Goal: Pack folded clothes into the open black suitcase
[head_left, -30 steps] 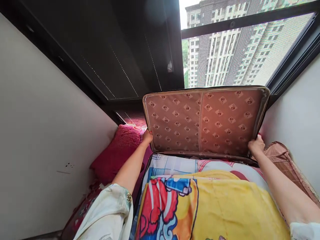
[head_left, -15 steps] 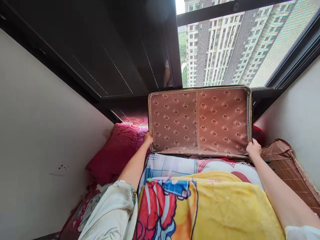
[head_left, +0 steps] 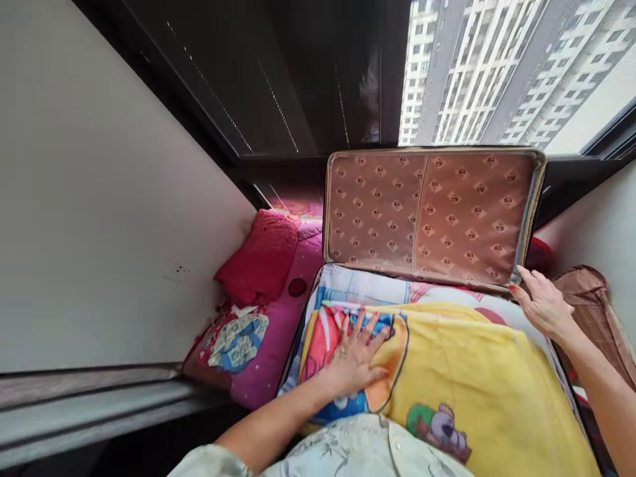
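Here my left hand [head_left: 355,358] lies flat, fingers spread and released, on the yellow cartoon blanket [head_left: 462,371] filling the open suitcase at centre frame. My right hand [head_left: 544,305], open and gripping nothing, hovers at the lid's [head_left: 432,212] lower right corner. The blanket looks soft and bulky; I judge its folded edges give the best hold.

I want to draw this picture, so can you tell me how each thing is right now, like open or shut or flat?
Suitcase lid: open, standing up.
Suitcase: full of folded bedding.
Yellow blanket: folded, on top.
Left hand: flat, fingers spread, on the blanket.
Right hand: open, at the suitcase's right edge.
Red pillow: leaning against the wall.
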The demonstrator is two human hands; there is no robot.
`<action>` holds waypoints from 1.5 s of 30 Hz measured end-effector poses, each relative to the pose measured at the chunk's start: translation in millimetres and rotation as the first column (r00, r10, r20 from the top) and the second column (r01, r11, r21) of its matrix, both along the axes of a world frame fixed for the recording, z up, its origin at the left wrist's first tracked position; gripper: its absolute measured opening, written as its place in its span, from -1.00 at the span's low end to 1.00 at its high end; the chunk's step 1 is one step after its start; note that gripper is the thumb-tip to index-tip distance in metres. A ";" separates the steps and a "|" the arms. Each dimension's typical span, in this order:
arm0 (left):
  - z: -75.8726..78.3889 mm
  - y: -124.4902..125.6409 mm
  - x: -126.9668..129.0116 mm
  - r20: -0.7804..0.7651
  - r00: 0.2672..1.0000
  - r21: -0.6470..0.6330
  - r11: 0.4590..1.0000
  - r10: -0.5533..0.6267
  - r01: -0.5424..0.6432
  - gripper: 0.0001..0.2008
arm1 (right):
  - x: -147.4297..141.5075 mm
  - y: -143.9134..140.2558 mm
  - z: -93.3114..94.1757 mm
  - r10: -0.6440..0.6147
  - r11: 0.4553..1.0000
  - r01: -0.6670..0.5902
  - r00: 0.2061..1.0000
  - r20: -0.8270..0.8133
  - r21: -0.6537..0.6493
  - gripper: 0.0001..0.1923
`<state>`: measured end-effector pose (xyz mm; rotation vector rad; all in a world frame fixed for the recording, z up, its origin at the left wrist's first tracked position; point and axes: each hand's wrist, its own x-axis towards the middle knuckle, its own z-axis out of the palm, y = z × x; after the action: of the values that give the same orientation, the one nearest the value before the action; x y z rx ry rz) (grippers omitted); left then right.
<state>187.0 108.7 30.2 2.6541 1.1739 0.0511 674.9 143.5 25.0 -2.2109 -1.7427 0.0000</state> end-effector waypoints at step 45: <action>-29.1 -179.2 -46.5 0.231 0.964 0.608 0.793 -0.131 -0.038 -0.35 | -244.8 -295.1 1.9 -0.146 0.983 0.088 0.904 0.401 0.159 -0.44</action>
<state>140.5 -70.4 1.2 3.0700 1.1383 0.8966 430.1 -151.6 26.9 -2.3286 -1.7380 -0.6404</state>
